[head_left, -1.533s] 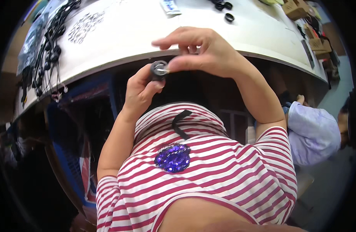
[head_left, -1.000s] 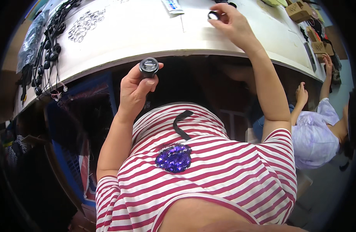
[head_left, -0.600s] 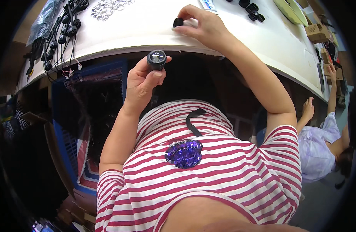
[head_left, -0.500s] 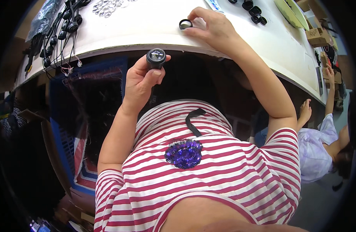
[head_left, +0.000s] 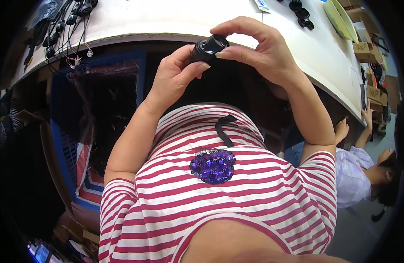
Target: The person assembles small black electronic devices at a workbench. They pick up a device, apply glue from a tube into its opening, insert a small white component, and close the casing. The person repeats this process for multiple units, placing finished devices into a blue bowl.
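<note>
Hands meet below the table edge: left hand (head_left: 175, 76) grips one black cylindrical part (head_left: 207, 47), right hand (head_left: 259, 50) pinches its top end. Beyond, on the white table (head_left: 167, 19), three black rings (head_left: 300, 12) and one cable bundle (head_left: 64, 22)

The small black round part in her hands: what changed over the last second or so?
The right hand came back from the white table, where it had reached for a small black ring, and its fingers now press onto the black cylindrical part. The left hand kept hold of that part throughout, below the table edge.
</note>
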{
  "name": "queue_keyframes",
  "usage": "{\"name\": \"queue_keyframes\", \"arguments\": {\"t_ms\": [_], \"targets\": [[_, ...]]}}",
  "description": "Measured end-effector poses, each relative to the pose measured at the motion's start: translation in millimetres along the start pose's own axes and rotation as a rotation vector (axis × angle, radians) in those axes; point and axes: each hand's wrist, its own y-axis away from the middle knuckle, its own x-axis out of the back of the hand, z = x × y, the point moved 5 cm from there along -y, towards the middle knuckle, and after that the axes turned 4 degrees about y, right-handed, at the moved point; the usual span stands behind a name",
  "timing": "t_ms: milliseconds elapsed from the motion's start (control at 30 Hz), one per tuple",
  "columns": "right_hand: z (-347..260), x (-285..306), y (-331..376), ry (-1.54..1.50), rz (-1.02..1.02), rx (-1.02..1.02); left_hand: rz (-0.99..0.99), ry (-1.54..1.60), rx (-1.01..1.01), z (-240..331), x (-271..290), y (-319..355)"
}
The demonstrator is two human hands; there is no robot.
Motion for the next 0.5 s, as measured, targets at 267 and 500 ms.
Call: {"name": "queue_keyframes", "arguments": {"t_ms": [267,500], "targets": [[-4.5,-3.6,6.5,0.150,-0.013,0.045,-0.035,-0.120,0.009,-1.4,-7.7,-0.6],[0.7,-5.5,24.5,0.210,-0.049,-0.287,-0.024,-0.250,0.022,4.1,-21.5,3.9]]}}
